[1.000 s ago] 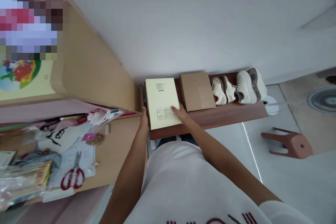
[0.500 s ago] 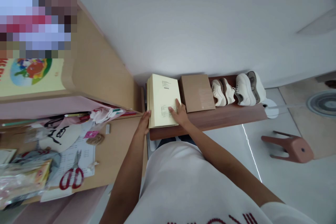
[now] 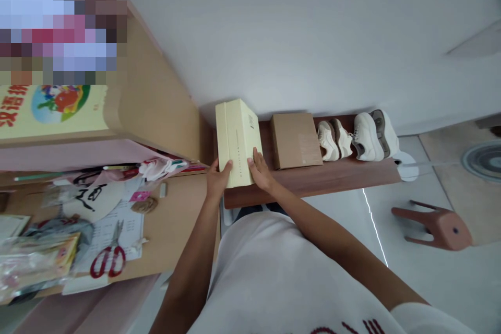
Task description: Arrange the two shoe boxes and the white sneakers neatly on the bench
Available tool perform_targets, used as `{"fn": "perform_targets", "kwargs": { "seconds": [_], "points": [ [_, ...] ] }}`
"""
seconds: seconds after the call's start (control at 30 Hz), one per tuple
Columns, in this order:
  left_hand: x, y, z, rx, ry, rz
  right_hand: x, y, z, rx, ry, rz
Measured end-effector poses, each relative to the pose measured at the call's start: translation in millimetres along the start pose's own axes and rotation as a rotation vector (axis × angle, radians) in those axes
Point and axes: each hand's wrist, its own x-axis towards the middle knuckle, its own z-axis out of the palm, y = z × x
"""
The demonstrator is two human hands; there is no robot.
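Cream box sits centre frame, tilted, between your left hand and right hand; both grips clasp its near end, long axis running up-frame, neither hand nearer.

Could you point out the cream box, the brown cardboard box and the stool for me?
Cream box [image 3: 235, 141]: head view, on its printed long side.
Brown cardboard box [image 3: 296, 141]: head view, middle of its top.
Stool [image 3: 448, 226]: head view, on its seat.
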Motion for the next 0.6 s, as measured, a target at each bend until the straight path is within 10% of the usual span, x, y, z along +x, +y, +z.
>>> {"fn": "perform_targets", "kwargs": {
  "seconds": [0.6],
  "points": [
    [-22,21,5.1,0.567,0.069,0.136,3,19,9,0.22,-0.019,-0.141]
  ]
}}
